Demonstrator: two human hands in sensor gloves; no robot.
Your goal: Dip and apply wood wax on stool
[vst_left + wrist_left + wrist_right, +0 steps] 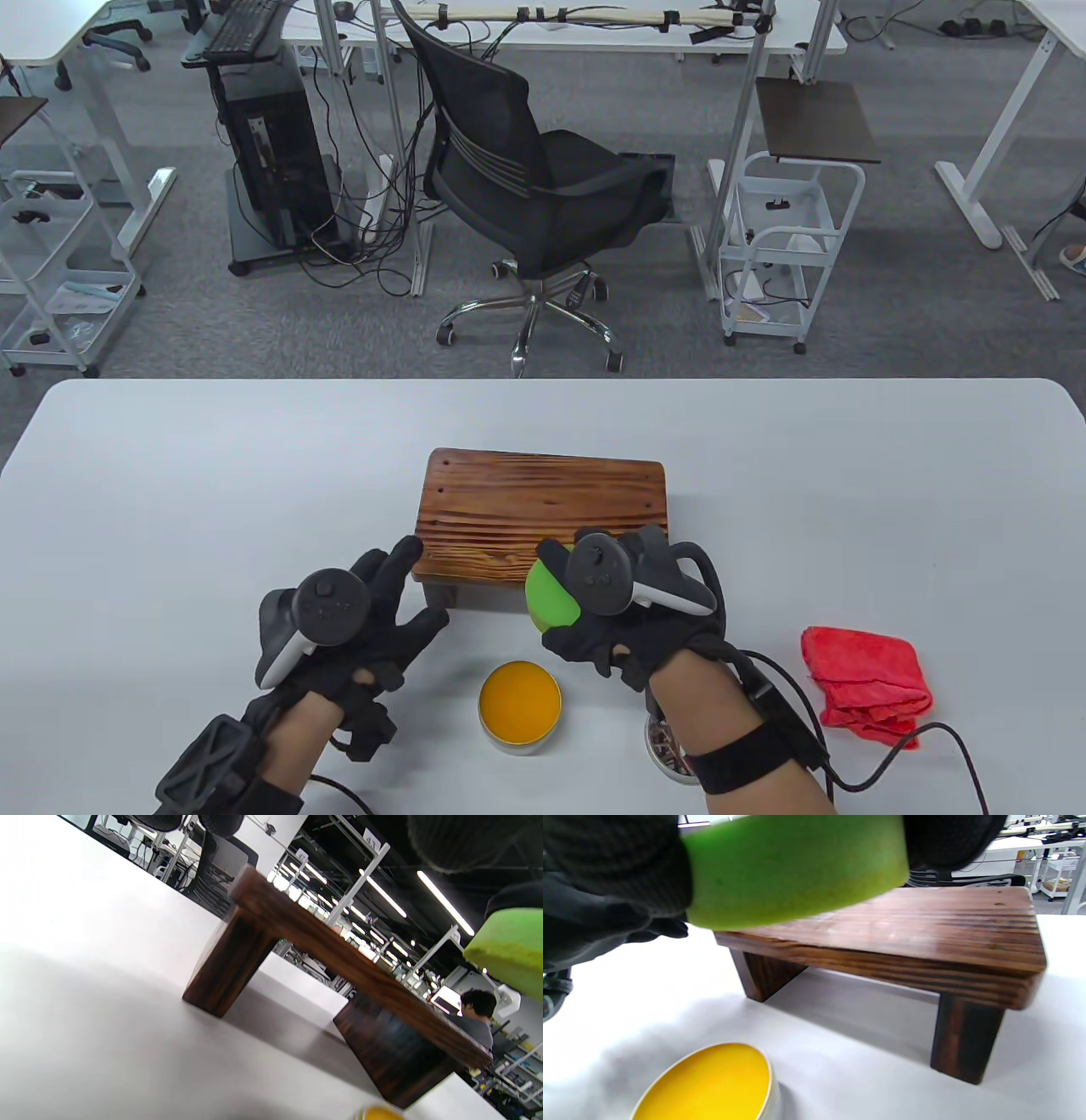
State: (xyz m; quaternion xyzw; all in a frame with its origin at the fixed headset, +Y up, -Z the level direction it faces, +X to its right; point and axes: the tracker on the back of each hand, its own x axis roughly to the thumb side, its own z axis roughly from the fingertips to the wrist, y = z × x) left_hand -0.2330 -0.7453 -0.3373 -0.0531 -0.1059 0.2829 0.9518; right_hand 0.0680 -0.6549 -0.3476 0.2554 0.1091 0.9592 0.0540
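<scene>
A small dark wooden stool [543, 516] [339, 959] [916, 929] stands mid-table. In front of it sits an open round tin of yellow wax [519, 706] [712, 1086]. My right hand [594, 607] grips a round green sponge pad [550, 594] [797, 861] [509, 950], held in the air at the stool's near edge, above and just beyond the tin. My left hand [394, 594] lies with fingers spread, its fingertips at the stool's near left corner; whether they touch the wood I cannot tell.
A crumpled red cloth [865, 686] lies at the right on the white table [170, 509]. The tin's lid [666, 747] peeks out under my right wrist. An office chair [534, 195] and carts stand beyond the table's far edge.
</scene>
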